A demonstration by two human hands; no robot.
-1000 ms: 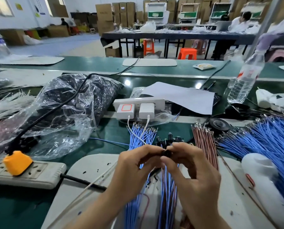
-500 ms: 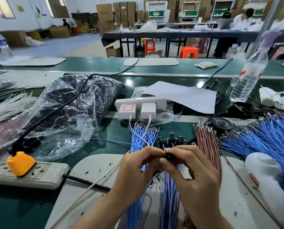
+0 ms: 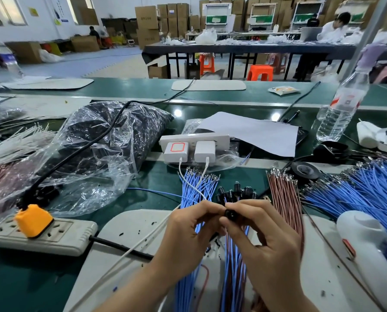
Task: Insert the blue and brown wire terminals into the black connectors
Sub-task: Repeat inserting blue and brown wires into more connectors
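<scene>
black round plastic connector (image 3: 229, 214) sits low in the middle of the view, pinched between your two hands above a pale, speckled work mat (image 3: 129, 239). your left hand (image 3: 188, 230) closes thumb and forefinger on its left side, and your right hand (image 3: 266, 244) pinches it from the right, the other fingers loosely curled. thin blue and brown insulated wires (image 3: 233, 278) hang straight down between your palms; which of them enters the connector cannot be told.

just behind your fingertips stands a cluster of glossy black connectors (image 3: 235, 192). to its left fans a bundle of blue wires with small metal terminals (image 3: 197, 188), to its right a bundle of brown wires with metal terminals (image 3: 284, 199). a large heap of blue wires (image 3: 368, 194) spreads at far right. a crinkled clear plastic bag of dark parts (image 3: 93, 154) lies at left, near a beige power strip (image 3: 53, 242) carrying an orange plug (image 3: 33, 219).

compared with a second ago, both pinches and the connector's place are almost unchanged; the whole scene only sits slightly lower in view.
</scene>
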